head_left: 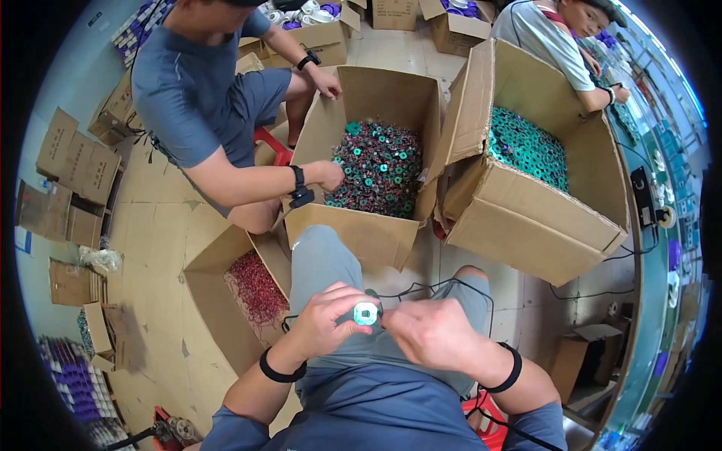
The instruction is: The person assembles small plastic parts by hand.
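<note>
Over my lap, my left hand [325, 322] pinches a small round disc [366, 313] between thumb and fingers. The disc looks bright white-green, with a dark square middle. My right hand [432, 332] is closed just to the right, its fingertips close against the disc's edge. Whatever those fingertips grip, if anything, is hidden. In front of my knees stands an open cardboard box [353, 234] filled with a mix of green discs and reddish wires [380, 167]. Beside my left leg, another carton [214, 282] has a heap of red wire pieces [258, 287] in it.
At the right, a large carton [534, 225] holds many green discs [526, 146]. A co-worker [184, 98] reaches into the middle box; another person [541, 45] leans by the right carton. A long bench [639, 301] lines the right side. Black cable [451, 283] crosses my lap.
</note>
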Demonstrator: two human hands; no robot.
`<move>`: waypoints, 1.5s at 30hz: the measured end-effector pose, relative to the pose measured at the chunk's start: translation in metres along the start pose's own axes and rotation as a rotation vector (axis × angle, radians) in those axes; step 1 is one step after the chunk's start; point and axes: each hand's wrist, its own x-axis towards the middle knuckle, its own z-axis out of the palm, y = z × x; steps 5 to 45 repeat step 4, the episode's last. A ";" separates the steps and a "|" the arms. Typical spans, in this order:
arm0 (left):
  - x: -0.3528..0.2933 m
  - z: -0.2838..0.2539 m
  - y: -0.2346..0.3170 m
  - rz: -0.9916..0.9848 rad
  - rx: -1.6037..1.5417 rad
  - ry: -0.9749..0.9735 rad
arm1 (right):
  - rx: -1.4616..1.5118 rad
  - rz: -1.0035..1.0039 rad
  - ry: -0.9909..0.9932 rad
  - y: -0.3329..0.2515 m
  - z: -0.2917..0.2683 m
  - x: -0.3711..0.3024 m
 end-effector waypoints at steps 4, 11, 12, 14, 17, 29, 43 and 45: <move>-0.002 -0.003 0.006 0.011 0.009 0.057 | -0.070 0.018 -0.080 0.008 0.004 0.001; -0.002 -0.003 0.006 0.011 0.009 0.057 | -0.070 0.018 -0.080 0.008 0.004 0.001; -0.002 -0.003 0.006 0.011 0.009 0.057 | -0.070 0.018 -0.080 0.008 0.004 0.001; -0.002 -0.003 0.006 0.011 0.009 0.057 | -0.070 0.018 -0.080 0.008 0.004 0.001; -0.002 -0.003 0.006 0.011 0.009 0.057 | -0.070 0.018 -0.080 0.008 0.004 0.001; -0.002 -0.003 0.006 0.011 0.009 0.057 | -0.070 0.018 -0.080 0.008 0.004 0.001; -0.002 -0.003 0.006 0.011 0.009 0.057 | -0.070 0.018 -0.080 0.008 0.004 0.001; -0.002 -0.003 0.006 0.011 0.009 0.057 | -0.070 0.018 -0.080 0.008 0.004 0.001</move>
